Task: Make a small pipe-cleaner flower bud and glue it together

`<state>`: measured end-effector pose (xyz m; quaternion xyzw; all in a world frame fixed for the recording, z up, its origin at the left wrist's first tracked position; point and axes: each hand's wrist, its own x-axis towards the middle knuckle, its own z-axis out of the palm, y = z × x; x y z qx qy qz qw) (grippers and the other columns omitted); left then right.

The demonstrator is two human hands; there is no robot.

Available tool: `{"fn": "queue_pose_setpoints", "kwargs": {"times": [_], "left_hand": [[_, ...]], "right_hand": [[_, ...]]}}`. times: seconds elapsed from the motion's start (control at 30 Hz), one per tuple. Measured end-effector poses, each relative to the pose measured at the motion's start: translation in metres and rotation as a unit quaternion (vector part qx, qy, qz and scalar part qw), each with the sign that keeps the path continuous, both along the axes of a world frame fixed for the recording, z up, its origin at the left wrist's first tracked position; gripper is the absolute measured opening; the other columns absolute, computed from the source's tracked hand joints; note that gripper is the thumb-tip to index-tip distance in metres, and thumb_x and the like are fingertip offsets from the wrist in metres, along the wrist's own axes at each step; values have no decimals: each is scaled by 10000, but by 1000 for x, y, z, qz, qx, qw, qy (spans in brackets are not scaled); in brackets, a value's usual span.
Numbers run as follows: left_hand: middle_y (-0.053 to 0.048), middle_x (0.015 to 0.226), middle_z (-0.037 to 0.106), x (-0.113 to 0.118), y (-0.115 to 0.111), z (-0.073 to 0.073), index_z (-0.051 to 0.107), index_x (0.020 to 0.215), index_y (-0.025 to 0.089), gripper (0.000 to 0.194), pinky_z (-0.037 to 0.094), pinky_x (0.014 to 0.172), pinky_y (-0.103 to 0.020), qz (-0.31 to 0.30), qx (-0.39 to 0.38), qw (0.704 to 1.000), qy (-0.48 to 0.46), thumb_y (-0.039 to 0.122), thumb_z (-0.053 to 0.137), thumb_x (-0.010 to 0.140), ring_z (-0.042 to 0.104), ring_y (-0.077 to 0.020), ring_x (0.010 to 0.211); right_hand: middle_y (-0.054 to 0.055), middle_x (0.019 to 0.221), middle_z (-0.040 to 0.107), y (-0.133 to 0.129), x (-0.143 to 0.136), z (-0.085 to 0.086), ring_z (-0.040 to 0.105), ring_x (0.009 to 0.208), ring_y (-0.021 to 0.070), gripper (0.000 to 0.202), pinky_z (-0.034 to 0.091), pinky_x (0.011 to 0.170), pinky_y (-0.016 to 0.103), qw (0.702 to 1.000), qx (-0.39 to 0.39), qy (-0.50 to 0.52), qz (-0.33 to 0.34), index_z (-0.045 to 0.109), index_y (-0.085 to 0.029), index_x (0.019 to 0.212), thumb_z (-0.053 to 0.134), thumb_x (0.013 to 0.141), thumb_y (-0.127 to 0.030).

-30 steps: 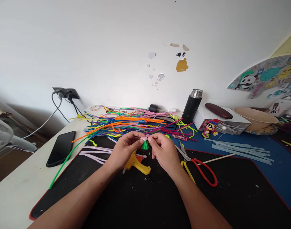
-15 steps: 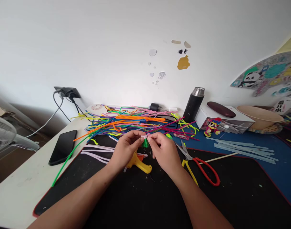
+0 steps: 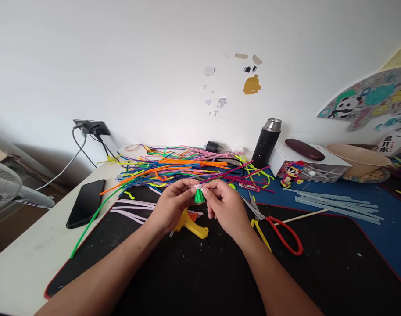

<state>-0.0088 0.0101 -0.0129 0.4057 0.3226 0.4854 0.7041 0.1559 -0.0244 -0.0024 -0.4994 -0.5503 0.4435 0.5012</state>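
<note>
Between the fingertips of both hands is a small figure piece [image 3: 199,196], green and ribbed below with a pale pink-white part on top, seemingly made of pipe cleaners. My left hand [image 3: 174,201] pinches it from the left, thumb and forefinger closed on the pale part. From the right, my right hand [image 3: 224,201] pinches the same piece, its other fingers curled. Partly hidden behind my left hand, a yellow hot glue gun [image 3: 195,227] lies on the black mat [image 3: 187,281]. Open scissors [image 3: 276,224] with red handles rest right of my right hand.
Many coloured pipe cleaners [image 3: 174,164] are heaped along the wall. Pale pipe cleaners [image 3: 131,210] lie left; glue sticks [image 3: 338,206] lie right. A black phone [image 3: 86,204], a flask [image 3: 267,142], a white box [image 3: 277,160], a small colourful figure [image 3: 292,174] and a bowl [image 3: 358,156] stand around.
The green piece has turned slightly between my fingers, so more of its ribbed lower part shows. Both hands keep their pinch and have barely shifted.
</note>
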Motion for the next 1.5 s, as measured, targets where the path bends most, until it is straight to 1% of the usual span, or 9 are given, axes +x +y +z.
{"fn": "queue_pose_setpoints", "kwargs": {"times": [0.17, 0.3, 0.43, 0.6, 0.83, 1.03, 1.2, 1.4, 1.5], "left_hand": [[-32, 873, 741, 1, -2, 2, 780, 950, 178, 292, 554, 740, -269, 9, 23, 999, 22, 350, 928, 765, 669, -145, 759], [-40, 903, 738, -1, -1, 0, 778, 976, 177, 294, 526, 740, -262, 15, 73, 995, 65, 374, 901, 796, 658, -158, 801], [-61, 990, 762, -4, -2, 0, 778, 1014, 187, 276, 530, 810, -288, 25, 140, 980, 139, 401, 846, 853, 677, -188, 885], [-69, 1031, 766, -5, -6, 2, 760, 1055, 188, 266, 545, 872, -314, 30, 184, 964, 192, 407, 781, 906, 703, -212, 947], [-67, 1029, 759, -5, -8, 6, 753, 1033, 199, 210, 567, 850, -310, 52, 240, 940, 238, 386, 721, 945, 711, -216, 943], [-63, 990, 771, -5, -7, 7, 757, 1002, 201, 224, 573, 828, -316, 52, 236, 940, 240, 410, 736, 925, 718, -217, 900], [-61, 995, 764, -5, -6, 6, 753, 1000, 203, 194, 569, 838, -311, 54, 256, 932, 252, 383, 722, 936, 713, -212, 911], [-60, 1005, 769, -6, -3, 3, 745, 1040, 200, 211, 561, 845, -310, 37, 224, 947, 228, 382, 731, 933, 711, -210, 921], [-65, 1014, 774, -7, -2, 3, 745, 1036, 202, 226, 567, 847, -320, 35, 217, 949, 225, 395, 745, 920, 715, -219, 935]], "right_hand": [[-73, 509, 565, 1, 3, 4, 526, 424, 133, 241, 374, 444, 241, 999, -31, 15, 20, 601, -234, 920, 621, 958, -471], [-72, 515, 568, 2, 3, 4, 530, 428, 133, 270, 370, 433, 234, 999, -39, 23, 28, 588, -232, 924, 634, 937, -498], [-75, 532, 578, 3, 4, 1, 543, 436, 131, 267, 381, 434, 227, 997, -54, 31, 39, 578, -232, 946, 647, 929, -490], [-85, 562, 575, 5, 5, -2, 550, 444, 123, 241, 408, 446, 224, 996, -58, 38, 52, 575, -230, 969, 649, 937, -457], [-75, 600, 596, 5, 3, -4, 580, 455, 126, 266, 409, 440, 225, 995, -72, 28, 57, 603, -221, 1021, 632, 951, -476], [-78, 592, 594, 5, 4, -5, 579, 449, 126, 300, 413, 446, 230, 995, -72, 35, 63, 608, -217, 1011, 641, 941, -507], [-81, 580, 592, 5, 5, -4, 577, 446, 128, 309, 415, 450, 233, 995, -73, 39, 64, 602, -218, 1000, 646, 933, -516], [-88, 569, 586, 5, 4, -5, 565, 442, 121, 293, 414, 446, 226, 994, -74, 47, 64, 599, -219, 1000, 656, 925, -496], [-88, 563, 586, 5, 4, -6, 561, 437, 121, 299, 412, 443, 225, 994, -73, 50, 64, 601, -222, 994, 665, 918, -504]]}}
